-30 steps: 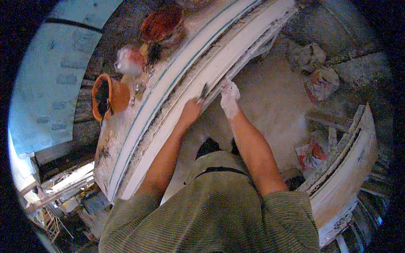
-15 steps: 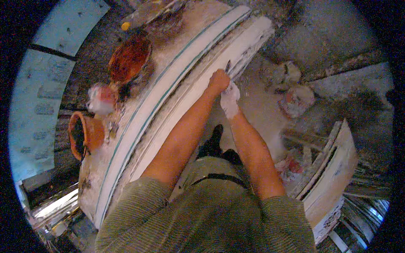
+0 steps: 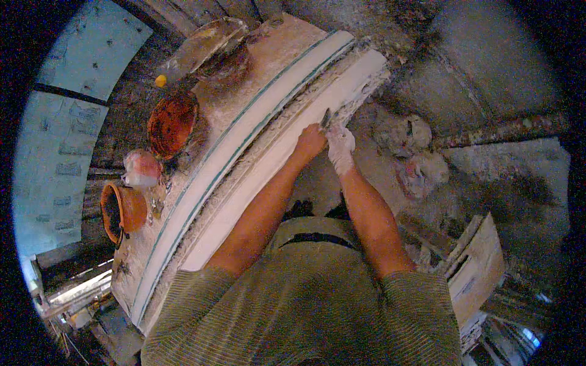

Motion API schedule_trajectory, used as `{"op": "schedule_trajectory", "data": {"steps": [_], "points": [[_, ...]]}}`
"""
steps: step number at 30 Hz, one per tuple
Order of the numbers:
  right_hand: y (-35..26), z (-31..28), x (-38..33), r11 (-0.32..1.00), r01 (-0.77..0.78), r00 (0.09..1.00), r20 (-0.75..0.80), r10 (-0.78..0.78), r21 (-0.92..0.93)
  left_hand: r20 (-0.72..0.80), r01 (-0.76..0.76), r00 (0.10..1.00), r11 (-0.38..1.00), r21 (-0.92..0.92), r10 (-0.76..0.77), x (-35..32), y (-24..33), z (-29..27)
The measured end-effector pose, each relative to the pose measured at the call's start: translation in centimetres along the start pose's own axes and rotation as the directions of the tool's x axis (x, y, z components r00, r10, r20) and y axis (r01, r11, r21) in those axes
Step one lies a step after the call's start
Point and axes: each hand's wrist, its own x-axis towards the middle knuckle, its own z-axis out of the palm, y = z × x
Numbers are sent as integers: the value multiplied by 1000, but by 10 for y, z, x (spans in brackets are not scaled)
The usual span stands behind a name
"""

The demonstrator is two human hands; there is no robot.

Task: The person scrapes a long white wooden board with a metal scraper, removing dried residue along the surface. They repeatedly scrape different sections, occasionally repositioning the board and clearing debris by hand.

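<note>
My left hand [image 3: 310, 141] is closed in a fist around a small tool with a short dark pointed blade [image 3: 326, 117], seemingly a small knife or spatula. Its handle is hidden in the fist. Right beside it, my right hand [image 3: 340, 146] is white up to the wrist, coated or gloved. Its fingertips come close to the blade, but whether they grip anything cannot be made out. Both hands are by the near edge of a long white moulding strip [image 3: 343, 85], which runs diagonally along the bench. Parallel to it lies a second white strip [image 3: 279, 89] with green lines along it.
Along the bench's left side stand an orange bucket [image 3: 134, 207], a white and red container [image 3: 141, 169] and a reddish basin [image 3: 183, 116]. A shallow tray [image 3: 213, 39] lies farther off. White-crusted buckets [image 3: 421, 174] stand on the floor at right, with pale boards [image 3: 482, 268] nearer me.
The whole view has shifted, so the bench and hands sit lower in the picture. My right hand's fingers are now closer alongside the blade.
</note>
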Motion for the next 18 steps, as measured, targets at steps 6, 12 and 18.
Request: {"op": "schedule_trajectory", "data": {"steps": [6, 12, 18], "points": [[-45, -19, 47, 965, -238, 971, 56, 233, 109, 53, 77, 996, 994, -76, -73, 8, 35, 6], [-73, -46, 64, 940, -276, 957, 144, 250, 201, 16, 279, 959, 940, -198, -282, -6, 35, 2], [-84, -45, 76, 973, -216, 972, 117, 205, 85, 78, 323, 946, 924, -206, -314, 39, 35, 3]]}}
